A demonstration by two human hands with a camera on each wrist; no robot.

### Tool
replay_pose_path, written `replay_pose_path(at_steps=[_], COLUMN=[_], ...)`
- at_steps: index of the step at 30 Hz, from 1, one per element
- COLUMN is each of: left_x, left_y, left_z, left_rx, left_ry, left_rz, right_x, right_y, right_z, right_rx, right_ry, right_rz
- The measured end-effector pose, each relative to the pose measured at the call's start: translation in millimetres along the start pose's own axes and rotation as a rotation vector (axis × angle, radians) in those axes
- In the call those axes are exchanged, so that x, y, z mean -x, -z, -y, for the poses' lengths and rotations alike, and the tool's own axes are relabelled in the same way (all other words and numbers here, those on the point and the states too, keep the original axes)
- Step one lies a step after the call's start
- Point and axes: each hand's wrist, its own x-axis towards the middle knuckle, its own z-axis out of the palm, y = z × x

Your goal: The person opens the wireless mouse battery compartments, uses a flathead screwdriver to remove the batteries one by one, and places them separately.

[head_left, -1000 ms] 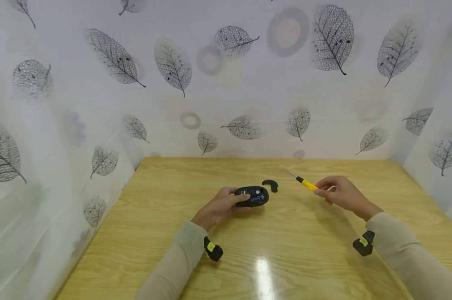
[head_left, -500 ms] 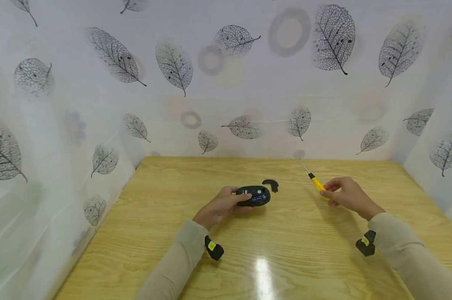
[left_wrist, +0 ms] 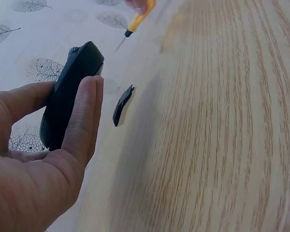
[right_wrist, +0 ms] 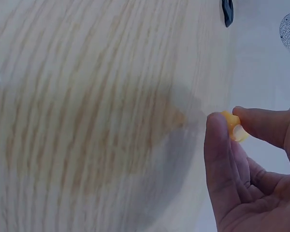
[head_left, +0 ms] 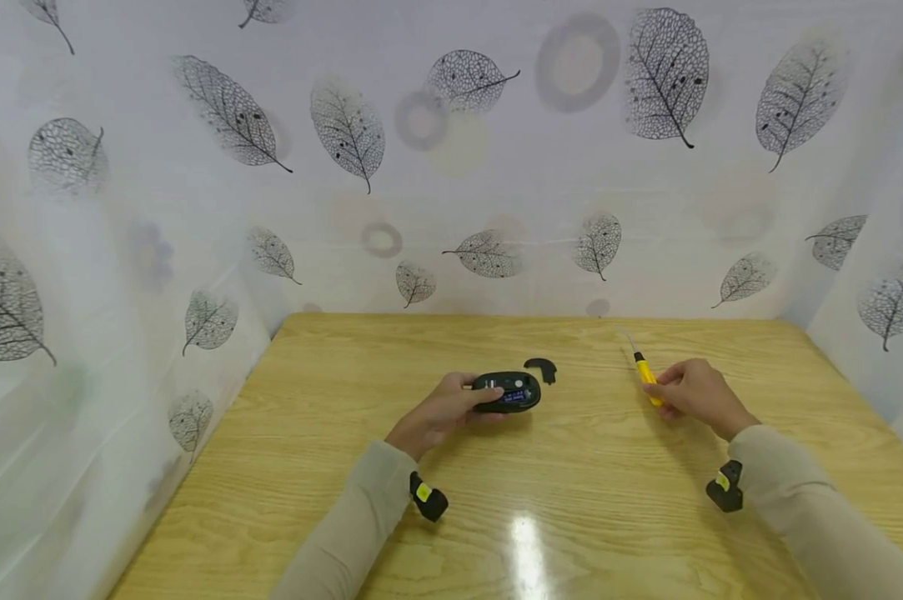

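My left hand (head_left: 443, 410) grips a black computer mouse (head_left: 524, 400) with its underside facing up, the thumb lying across it. A purple-blue battery (head_left: 514, 396) shows in the mouse's uncovered compartment. Seen from the left wrist, the mouse (left_wrist: 70, 96) is held between thumb and fingers, above the table. Off to the right, my right hand (head_left: 702, 394) pinches a screwdriver (head_left: 649, 382) by its yellow handle, its thin metal shaft slanting away toward the back. The right wrist view shows only the handle's end (right_wrist: 237, 128) between thumb and fingertips.
A curved black battery cover (head_left: 544, 369) lies on the wood-grain table (head_left: 586, 500) just behind the mouse. Pale curtains (head_left: 496, 167) printed with leaves hang behind and at both sides. A small black wrist camera (head_left: 428, 498) sits on each sleeve.
My right hand has shifted slightly right, and the screwdriver has swung from pointing left to pointing more toward the back. The left hand and mouse have barely moved.
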Motion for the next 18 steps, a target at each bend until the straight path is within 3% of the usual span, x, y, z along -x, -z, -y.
replay_pose_path(at_steps=[9, 18], left_x=[0.3, -1.3], left_y=[0.2, -1.4], left_z=[1.0, 1.0], left_rx=[0.012, 0.006], left_ry=[0.007, 0.012], left_rz=[0.001, -0.005], right_x=[-0.7, -1.4], right_y=[-4.4, -8.1], right_z=[-2.7, -7.6], right_rx=[0.102, 0.098], right_ry=[-0.058, -0.066], right_rz=[-0.028, -0.018])
